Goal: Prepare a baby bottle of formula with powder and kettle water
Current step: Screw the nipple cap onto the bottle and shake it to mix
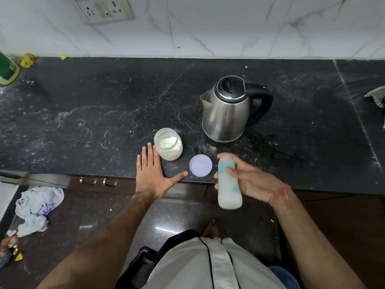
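Fingers (229, 169) of my right hand (252, 180) wrap the blurred baby bottle (229, 184); left fingers (148, 155) lie spread beside the open powder jar (168, 144), which a nudge could tip.

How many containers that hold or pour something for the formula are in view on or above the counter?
3: the open powder jar beside the left hand, the kettle behind, and the baby bottle in the right hand.

A black speckled stone counter (87, 113) runs left to right, smeared with pale swirl marks. Behind it, the far wall (218, 26) is white marble-veined tile with a switch-and-socket plate (104, 8) at upper left. Below the counter's near edge are dark drawers with metal handles (98, 181). The floor (177, 224) is dark, glossy stone catching a light's reflection, with crumpled plastic bags (36, 207) lying at left.
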